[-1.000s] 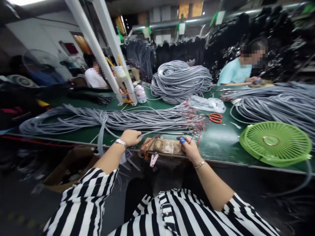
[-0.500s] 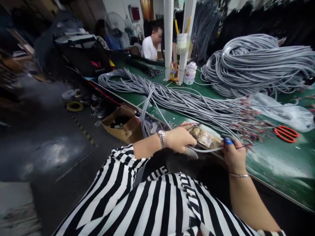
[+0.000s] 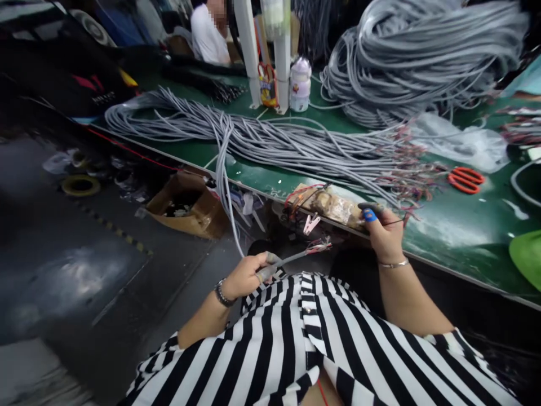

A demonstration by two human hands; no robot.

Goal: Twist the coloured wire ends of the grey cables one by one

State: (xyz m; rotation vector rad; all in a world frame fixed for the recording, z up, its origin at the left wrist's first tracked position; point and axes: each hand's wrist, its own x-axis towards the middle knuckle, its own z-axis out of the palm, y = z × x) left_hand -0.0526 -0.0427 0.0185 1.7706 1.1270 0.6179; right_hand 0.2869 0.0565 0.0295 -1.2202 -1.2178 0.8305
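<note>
My left hand (image 3: 249, 274) is closed round a grey cable (image 3: 291, 257) just above my striped lap; the cable's stripped coloured wire ends (image 3: 318, 245) stick out to the right. My right hand (image 3: 382, 232) rests at the green table's (image 3: 456, 231) front edge, fingers pinched on thin wires by a taped brown block (image 3: 333, 206) with red leads and a pink clip (image 3: 310, 224). A blue cap covers one fingertip. A long bundle of grey cables (image 3: 296, 149) lies across the table behind both hands.
Orange scissors (image 3: 465, 179) and a clear plastic bag (image 3: 460, 144) lie right of the bundle. A big grey cable coil (image 3: 414, 56) fills the back. White posts (image 3: 249, 51) and bottles (image 3: 299, 84) stand behind. A cardboard box (image 3: 186, 206) sits on the floor, left. A person in white (image 3: 209, 34) sits beyond. A green fan edge (image 3: 528, 254) shows at right.
My left hand has pulled one grey cable off the table edge down toward my lap. My right hand stays by the brown block. The view has swung left and down.
</note>
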